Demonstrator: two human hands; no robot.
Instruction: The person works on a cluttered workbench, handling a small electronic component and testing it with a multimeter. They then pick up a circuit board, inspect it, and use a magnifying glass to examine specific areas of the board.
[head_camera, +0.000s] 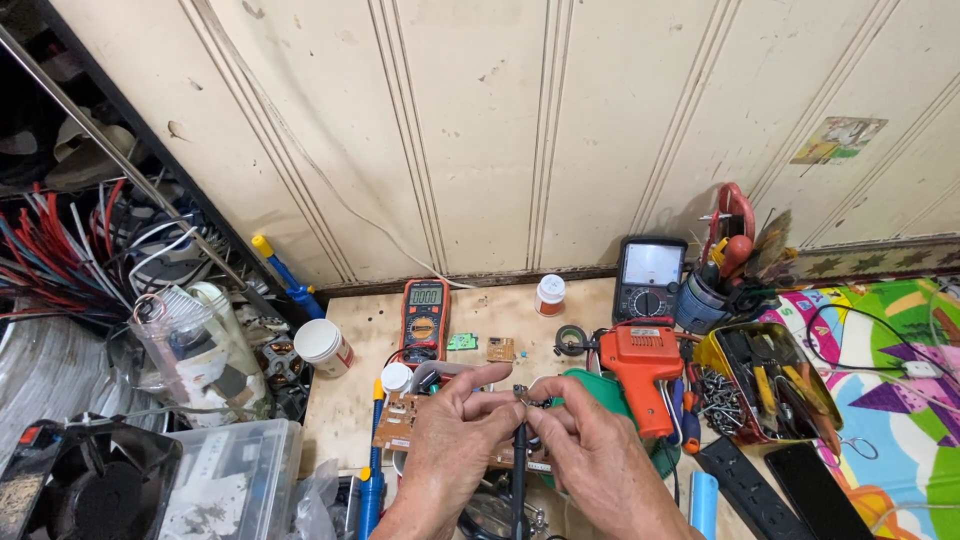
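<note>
1. Evidently, a small metal part (521, 393) is pinched at the tip of a thin black tool (519, 450), above the brown circuit board (398, 420) on the worktop (345, 400).
2. Both grips are closed: left hand (450, 440) and right hand (590, 450) fingertips meet on it.
3. It is judged light, stiff and easily dropped; it is best held by its sides.
4. An orange soldering gun (640, 365) lies just beside it.

Green-lit screen on orange multimeter (425, 318); pale dial face on black meter (650, 278) (against wall)
</note>
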